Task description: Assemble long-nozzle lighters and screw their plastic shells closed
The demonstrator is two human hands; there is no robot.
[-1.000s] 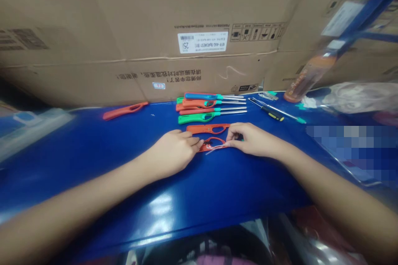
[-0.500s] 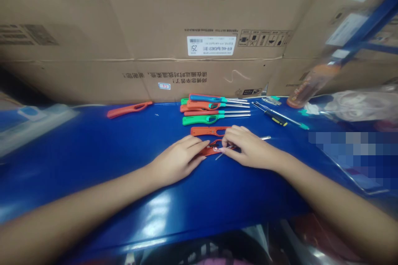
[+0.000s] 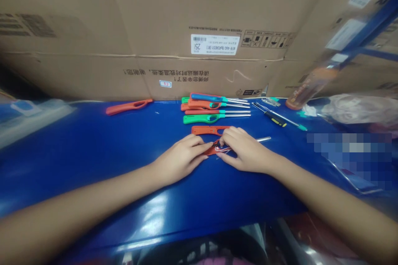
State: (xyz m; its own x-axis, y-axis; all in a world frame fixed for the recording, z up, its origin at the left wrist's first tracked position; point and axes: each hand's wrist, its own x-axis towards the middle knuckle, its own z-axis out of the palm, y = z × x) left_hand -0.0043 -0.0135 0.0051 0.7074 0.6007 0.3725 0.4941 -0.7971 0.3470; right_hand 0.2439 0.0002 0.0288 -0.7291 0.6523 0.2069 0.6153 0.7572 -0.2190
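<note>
Left hand holds orange shell; right hand touches wires, grip unclear; hard tugging could dislodge them

From where I stand, the blue surface is smooth and very shiny, with white light bouncing off it. The nearest orange shell is smooth, hard plastic. The silver tube is shiny metal. The big box is dull brown cardboard, with a flat paper label. The crinkly bag is blurry, maybe thin plastic.
</note>
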